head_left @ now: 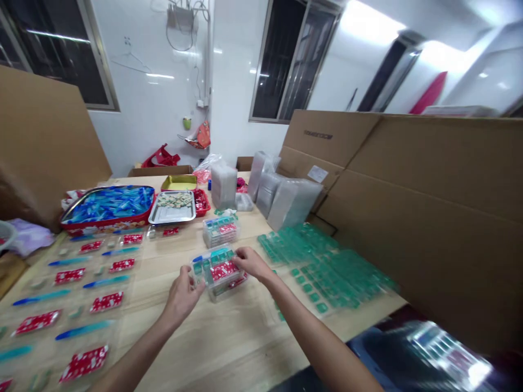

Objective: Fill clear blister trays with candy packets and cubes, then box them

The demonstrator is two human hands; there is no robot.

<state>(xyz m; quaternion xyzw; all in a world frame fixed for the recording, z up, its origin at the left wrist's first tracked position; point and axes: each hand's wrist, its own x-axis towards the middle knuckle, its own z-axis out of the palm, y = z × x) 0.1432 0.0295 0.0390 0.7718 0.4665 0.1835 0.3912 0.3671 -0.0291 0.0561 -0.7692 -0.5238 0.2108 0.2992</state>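
hands at clear pack, mid-table; surroundings crowded

clear pack [212,261]: center of table [196,348], blue pen, green compartments & red patterned packet inside; further clear layers show below. r hand [250,262]: fingertips pinch the pack's r edge. l hand [183,289]: thumb & fingers apart at l edge; can't tell if pinched tight.

obstructions:
- far side: pack stack [221,235], just behind the clear pack. beyond it, clear cases [224,188] stand upright.
- r side: green trays [327,269], laid overlapping; r forearm hides part of their near edge. cardboard box [429,179] walls off this side.
- l side: rows of open packs w/ red packets [106,301] & blue pens [84,330], well apart from l hand.
- far l: red tin [108,224] heaped w/ blue pens; adj. metal tray [174,219] w/ small pale pcs; red basket [207,208] beside tray; yellow tin [178,178] behind. cardboard panel [44,120] at l edge of view.
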